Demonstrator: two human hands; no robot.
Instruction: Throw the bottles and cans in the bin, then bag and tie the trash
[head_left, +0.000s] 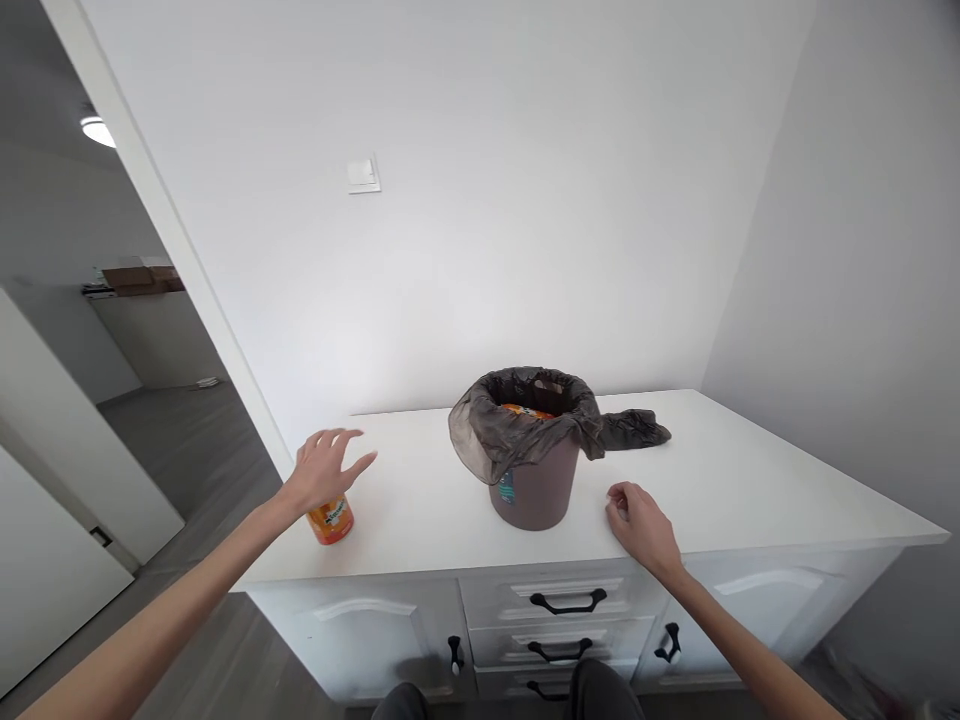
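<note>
My left hand (324,468) is over an orange can (331,520) standing near the left end of the white cabinet top. Its fingers and thumb are spread, and it hides the can's upper part. Loosely curled, my right hand (641,525) rests on the cabinet top near the front edge, with nothing visible in it. Between the hands stands a brown trash bin (534,495) lined with a dark plastic bag (517,432) folded over its rim. Something orange (529,410) shows inside the bin, mostly hidden by the bag.
Behind the bin, to the right, a rolled dark bag (636,429) lies on the white cabinet top (757,480). The wall with a light switch (364,175) rises behind. Black handles (568,602) stick out from the drawers below. A doorway opens at left.
</note>
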